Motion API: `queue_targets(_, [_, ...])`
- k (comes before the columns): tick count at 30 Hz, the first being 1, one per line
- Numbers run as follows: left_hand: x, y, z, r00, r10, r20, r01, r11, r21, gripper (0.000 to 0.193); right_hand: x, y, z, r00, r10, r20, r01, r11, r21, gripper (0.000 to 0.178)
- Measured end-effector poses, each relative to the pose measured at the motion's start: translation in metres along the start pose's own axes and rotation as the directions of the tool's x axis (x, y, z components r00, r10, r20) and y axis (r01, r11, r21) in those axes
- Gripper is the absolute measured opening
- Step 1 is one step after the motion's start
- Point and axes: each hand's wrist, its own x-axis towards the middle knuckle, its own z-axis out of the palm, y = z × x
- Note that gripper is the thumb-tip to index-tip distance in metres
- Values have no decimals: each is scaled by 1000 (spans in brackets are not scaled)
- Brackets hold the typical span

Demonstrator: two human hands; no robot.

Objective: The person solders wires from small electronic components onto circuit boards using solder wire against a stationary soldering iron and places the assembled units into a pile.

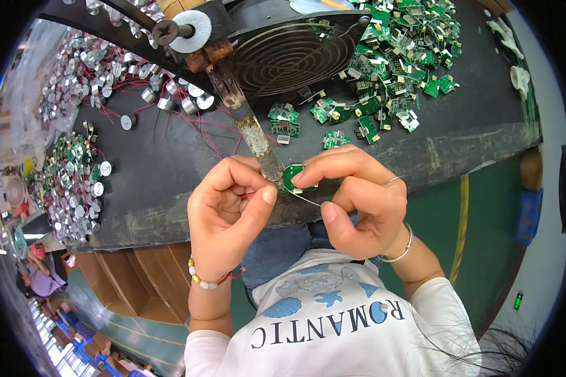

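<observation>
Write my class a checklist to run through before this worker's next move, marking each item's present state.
1. Board steadied: ok, the right hand has its index finger on it.
2. Silvery wire reaching the board: ok, its end appears at the board's edge.
3. Left hand well clear of the soldering iron: not ok, very near the tip.
4. Iron hot: cannot tell.
5. Fan spinning: cannot tell.

Can see a black fan (pixel 289 61) beyond the fingers (pixel 333 166), brown cardboard (pixel 160 279) to their lower left, a yellow floor line (pixel 462 220) and blue container (pixel 529 217) well right.
</observation>
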Motion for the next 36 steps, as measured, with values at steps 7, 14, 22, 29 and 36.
queue_targets(7, [-10,-9,-2,1000,26,8,-27,989,145,10,-6,0,2,999,35,-2,-35,999,-2,22])
queue_targets(14, [-9,-12,-4,995,96,24,-99,979,180,10,-5,0,5,1000,-20,-16,19,997,-73,22])
queue_targets(22, [-8,-7,-2,997,82,4,-82,983,165,10,-1,-2,8,998,-61,-29,59,995,-77,23])
queue_targets(29, [-10,-11,-1,998,56,-3,-54,975,214,10,-8,1,7,1000,-19,-19,18,998,-52,24])
queue_targets(36, [-5,-7,-1,995,97,8,-97,985,141,11,-2,-1,10,998,-59,-37,56,995,-82,24])
